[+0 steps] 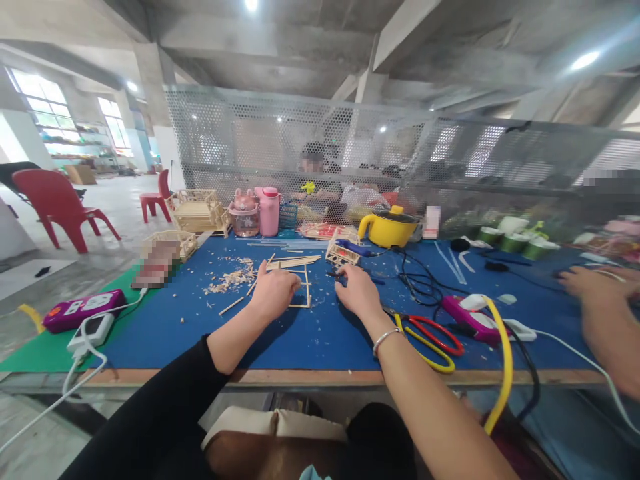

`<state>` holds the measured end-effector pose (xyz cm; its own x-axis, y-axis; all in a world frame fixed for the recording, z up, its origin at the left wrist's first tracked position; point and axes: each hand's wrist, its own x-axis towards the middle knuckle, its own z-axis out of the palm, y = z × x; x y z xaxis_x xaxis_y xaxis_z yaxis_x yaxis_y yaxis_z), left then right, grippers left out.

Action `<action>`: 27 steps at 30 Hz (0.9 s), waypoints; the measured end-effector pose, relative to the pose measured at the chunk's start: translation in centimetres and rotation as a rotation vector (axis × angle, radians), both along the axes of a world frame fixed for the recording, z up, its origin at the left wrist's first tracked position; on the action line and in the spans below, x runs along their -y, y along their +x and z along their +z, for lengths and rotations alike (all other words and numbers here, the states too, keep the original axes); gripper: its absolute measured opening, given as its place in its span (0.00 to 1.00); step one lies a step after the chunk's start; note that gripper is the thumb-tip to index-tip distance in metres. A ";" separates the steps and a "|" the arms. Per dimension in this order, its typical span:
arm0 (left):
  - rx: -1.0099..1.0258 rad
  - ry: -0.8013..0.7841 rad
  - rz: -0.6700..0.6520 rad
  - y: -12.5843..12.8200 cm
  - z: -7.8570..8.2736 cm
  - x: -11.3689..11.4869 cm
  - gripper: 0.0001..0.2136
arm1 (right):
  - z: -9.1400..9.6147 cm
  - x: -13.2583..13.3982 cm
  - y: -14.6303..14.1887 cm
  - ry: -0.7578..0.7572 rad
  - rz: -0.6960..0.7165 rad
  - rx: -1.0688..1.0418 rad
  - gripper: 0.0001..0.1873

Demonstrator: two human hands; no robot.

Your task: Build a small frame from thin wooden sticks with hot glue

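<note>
The left hand (274, 292) appears to pinch the crossbar of a thin wooden-stick frame (309, 293), which lies on the blue tabletop (325, 343) between the hands, near a heap of wood chips (233, 277). The right hand (357, 291) is curled beside a small dark item; whether it grips that is unclear. The step in hand looks like steadying or adjusting the frame; the next move calls for keeping its thin bars square.
</note>
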<state>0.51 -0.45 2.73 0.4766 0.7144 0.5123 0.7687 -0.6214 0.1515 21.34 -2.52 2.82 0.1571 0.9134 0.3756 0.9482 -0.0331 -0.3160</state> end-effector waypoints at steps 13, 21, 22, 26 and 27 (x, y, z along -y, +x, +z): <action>0.529 0.192 -0.190 -0.8 0.7 0.5 0.08 | 0.6 -0.5 0.5 0.024 -0.283 0.049 0.18; 0.542 0.047 -0.330 -0.1 1.5 0.7 0.09 | 2.6 0.9 -0.9 0.244 0.432 -1.255 0.17; 0.524 -0.009 -0.363 0.1 1.7 0.8 0.09 | 2.8 1.1 -1.2 0.148 0.522 -1.360 0.18; 0.518 -0.244 -0.494 0.7 2.6 1.8 0.12 | 3.1 1.8 -2.8 0.015 0.685 -1.544 0.17; 0.530 -0.278 -0.519 0.8 2.8 2.1 0.12 | 3.1 2.0 -3.3 0.006 0.705 -1.556 0.16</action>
